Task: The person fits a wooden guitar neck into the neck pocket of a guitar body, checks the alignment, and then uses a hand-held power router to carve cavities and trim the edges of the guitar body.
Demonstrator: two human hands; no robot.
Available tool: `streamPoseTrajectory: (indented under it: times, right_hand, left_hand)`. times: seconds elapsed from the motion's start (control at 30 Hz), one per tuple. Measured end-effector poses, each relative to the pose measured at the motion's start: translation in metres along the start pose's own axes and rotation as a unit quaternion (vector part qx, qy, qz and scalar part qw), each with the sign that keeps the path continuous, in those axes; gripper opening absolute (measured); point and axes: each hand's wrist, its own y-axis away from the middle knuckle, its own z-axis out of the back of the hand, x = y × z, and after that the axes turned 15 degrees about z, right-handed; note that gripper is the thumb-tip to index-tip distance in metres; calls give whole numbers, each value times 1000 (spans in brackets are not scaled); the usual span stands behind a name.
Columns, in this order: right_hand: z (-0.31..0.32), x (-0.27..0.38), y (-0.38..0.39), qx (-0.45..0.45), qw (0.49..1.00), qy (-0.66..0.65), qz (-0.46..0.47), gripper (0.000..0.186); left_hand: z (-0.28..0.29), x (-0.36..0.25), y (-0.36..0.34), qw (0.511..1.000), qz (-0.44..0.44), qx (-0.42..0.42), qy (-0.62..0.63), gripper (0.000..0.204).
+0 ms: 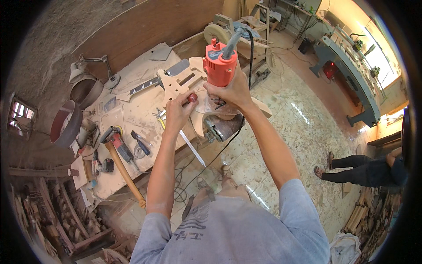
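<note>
My right hand is wrapped round the lower part of a red compact router, which stands upright with its hose and black cord at the top. My left hand is closed at a dark red round knob beside the router's clear base; part of its grip is hidden. Below the base lies a pale wooden guitar body with cut cavities and small holes, at the bench edge. Where the router's bit meets the wood is hidden. Under the body's near side sits a metal cylinder.
On the dusty workbench lie a red angle grinder, a cordless drill, a steel ruler and a wooden handle. A desk lamp stands behind. The black cord hangs to the floor. Another person is at right.
</note>
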Motion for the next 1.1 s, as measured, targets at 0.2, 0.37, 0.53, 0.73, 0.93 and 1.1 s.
streamPoseTrajectory:
  times: [0.2, 0.37, 0.53, 0.73, 0.93, 1.1]
  right_hand:
    - [5, -4, 1, 10, 999, -10, -29, 95]
    - [7, -4, 0, 12, 1000, -3, -25, 94]
    - [0, -5, 1, -10, 1000, -8, 1, 91]
    - [-3, -2, 1, -1, 1000, -4, 2, 90]
    - [-5, 3, 4, -9, 1000, 12, 19, 89]
    - [-5, 6, 6, -4, 999, 29, 15, 88]
  left_hand:
    - [-6, 3, -3, 1000, -19, -7, -9, 42]
    - [-10, 6, -5, 1000, -23, -9, 3, 41]
    - [-8, 11, -5, 1000, -21, -11, 6, 41]
    - [3, 4, -3, 999, 23, 25, -3, 39]
    - [8, 2, 0, 999, 26, 39, 9, 41]
    - [10, 9, -1, 998, 26, 56, 26, 42]
